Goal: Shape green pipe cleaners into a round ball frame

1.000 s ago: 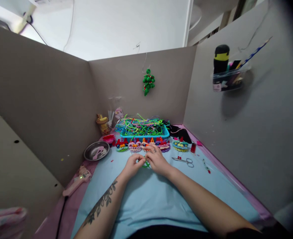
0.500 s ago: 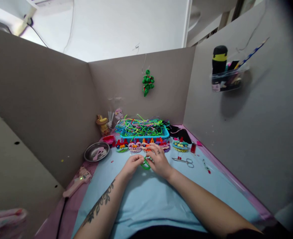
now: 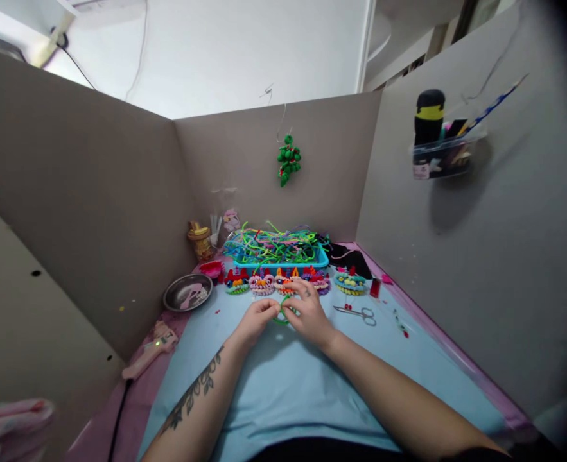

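Note:
A green pipe cleaner (image 3: 282, 320), bent into a loop, is held between both hands above the blue cloth. My left hand (image 3: 258, 319) pinches its left side between thumb and forefinger. Thumb and forefinger of my right hand (image 3: 308, 314) close on the other side, with the remaining fingers raised. Behind the hands stands a row of colourful pipe-cleaner figures (image 3: 262, 284); my right fingers overlap part of it in the view. Silver scissors (image 3: 357, 314) lie right of my right hand, beside small red beads.
A blue tray (image 3: 283, 264) heaped with pipe cleaners stands at the back. On the left are a metal bowl (image 3: 173, 303) and a pink glue gun (image 3: 149, 353) with a cord. Grey panels surround the table; a clear holder (image 3: 440, 163) hangs on the right one.
Both hands stay in nearly the same place, still pinching the green loop. The loop has turned slightly, its upper part now showing between the hands. The camera view has shifted a little.

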The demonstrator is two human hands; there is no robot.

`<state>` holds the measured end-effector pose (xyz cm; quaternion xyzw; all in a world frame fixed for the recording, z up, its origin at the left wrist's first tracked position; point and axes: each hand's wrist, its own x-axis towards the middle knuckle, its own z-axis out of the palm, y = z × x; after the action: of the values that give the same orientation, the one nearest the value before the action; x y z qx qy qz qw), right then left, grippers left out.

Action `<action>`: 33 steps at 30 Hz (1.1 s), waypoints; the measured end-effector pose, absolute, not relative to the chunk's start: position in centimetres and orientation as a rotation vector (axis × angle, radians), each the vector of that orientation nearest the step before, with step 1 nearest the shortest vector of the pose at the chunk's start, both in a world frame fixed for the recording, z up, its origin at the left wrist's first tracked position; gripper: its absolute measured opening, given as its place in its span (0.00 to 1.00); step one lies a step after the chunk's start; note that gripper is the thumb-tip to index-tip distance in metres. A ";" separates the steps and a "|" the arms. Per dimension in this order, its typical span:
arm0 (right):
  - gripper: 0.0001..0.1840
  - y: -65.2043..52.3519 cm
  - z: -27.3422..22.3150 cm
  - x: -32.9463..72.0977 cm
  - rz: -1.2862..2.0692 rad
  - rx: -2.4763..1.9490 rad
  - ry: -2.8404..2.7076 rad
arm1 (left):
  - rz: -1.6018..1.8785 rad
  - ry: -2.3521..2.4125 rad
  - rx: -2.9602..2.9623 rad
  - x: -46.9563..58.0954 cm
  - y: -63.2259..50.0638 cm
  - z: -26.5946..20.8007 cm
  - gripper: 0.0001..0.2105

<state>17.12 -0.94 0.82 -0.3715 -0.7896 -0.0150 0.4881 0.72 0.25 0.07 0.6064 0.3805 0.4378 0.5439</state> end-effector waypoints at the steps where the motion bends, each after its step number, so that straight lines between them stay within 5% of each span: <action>1: 0.07 -0.9 0.9 17.0 -0.012 -0.910 -1.891 | 1.048 0.906 1.445 0.7 0.3 0.0 0.13; 33: 0.06 -1.3 0.4 16.9 -0.159 -0.924 -1.893 | 1.075 0.795 1.345 0.5 0.6 -0.6 0.11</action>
<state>16.87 -1.31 0.41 -0.3807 -0.7801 -0.0657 0.4922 0.48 0.59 -0.59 0.5763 0.3407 0.4603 0.5830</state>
